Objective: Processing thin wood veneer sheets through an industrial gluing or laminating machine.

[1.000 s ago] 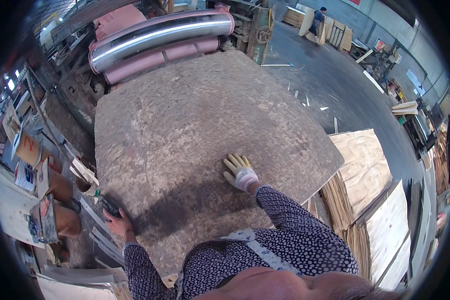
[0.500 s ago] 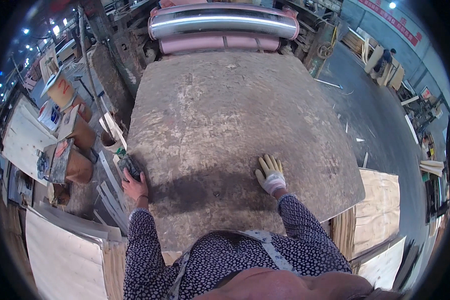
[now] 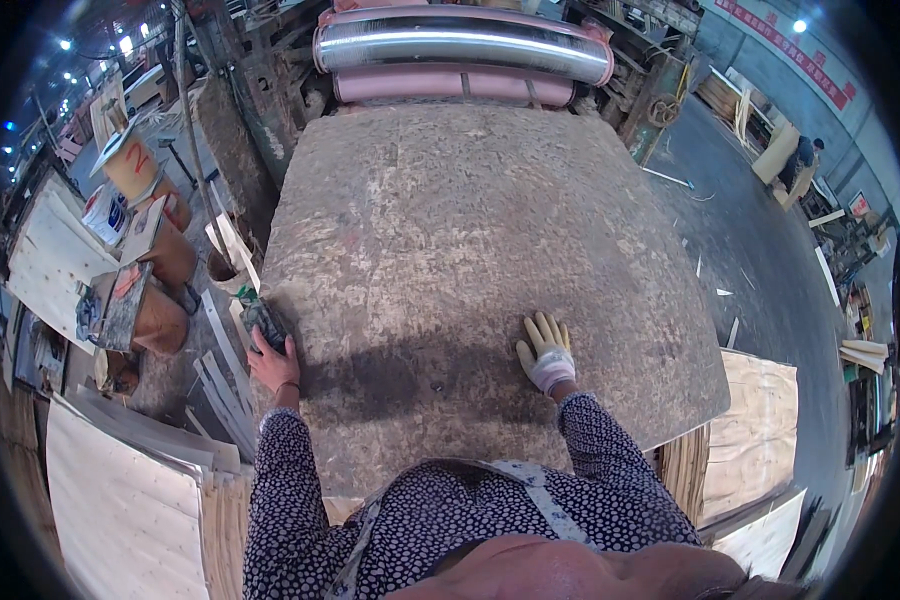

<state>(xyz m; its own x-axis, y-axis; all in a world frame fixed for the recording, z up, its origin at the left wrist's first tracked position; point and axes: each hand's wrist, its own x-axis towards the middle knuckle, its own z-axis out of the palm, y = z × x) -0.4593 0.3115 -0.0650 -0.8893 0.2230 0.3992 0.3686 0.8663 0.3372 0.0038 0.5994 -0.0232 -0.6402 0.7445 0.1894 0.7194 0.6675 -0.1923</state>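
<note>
Pale yellow and white, a glove covers my right fingers, which lie spread and released, palm down on the mottled brown bench. My bare left fingers rest on a dark, lumpy object at the bench's left edge; I cannot tell whether they grasp it or merely touch it. The bench reaches away ahead of both sets of fingers toward a shiny metal roller, with a pink roller just beneath. Pale strips lie left of my left fingers, and stacked wood sheets well right of my right fingers.
</note>
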